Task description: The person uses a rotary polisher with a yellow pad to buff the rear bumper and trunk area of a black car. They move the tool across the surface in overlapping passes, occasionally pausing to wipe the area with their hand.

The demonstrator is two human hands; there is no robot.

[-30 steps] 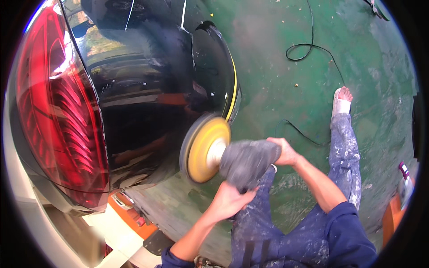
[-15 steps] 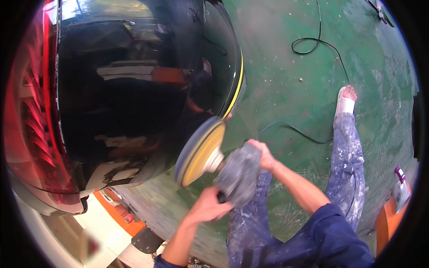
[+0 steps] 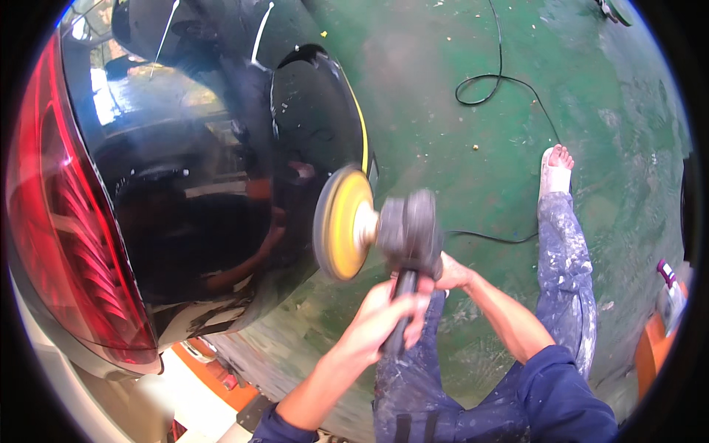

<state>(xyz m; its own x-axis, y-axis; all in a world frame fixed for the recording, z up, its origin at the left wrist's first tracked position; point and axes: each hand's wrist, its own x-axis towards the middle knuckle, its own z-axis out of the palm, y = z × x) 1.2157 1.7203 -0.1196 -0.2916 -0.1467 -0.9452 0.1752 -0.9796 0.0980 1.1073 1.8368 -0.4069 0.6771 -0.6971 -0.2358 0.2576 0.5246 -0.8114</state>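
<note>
Left hand (image 3: 380,321): gripping polisher (image 3: 402,236) handle
Right hand (image 3: 450,273): clasping polisher body
Pad (image 3: 341,221): pressing black car panel (image 3: 221,207)
Progress: panel already looking glossy; remainder unclear

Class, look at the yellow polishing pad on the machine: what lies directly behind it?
Behind the yellow pad sits the glossy black car panel, with the red tail lamp further left. The patch of paint the pad covers is hidden. Left hand and right hand grip the grey polisher.
</note>
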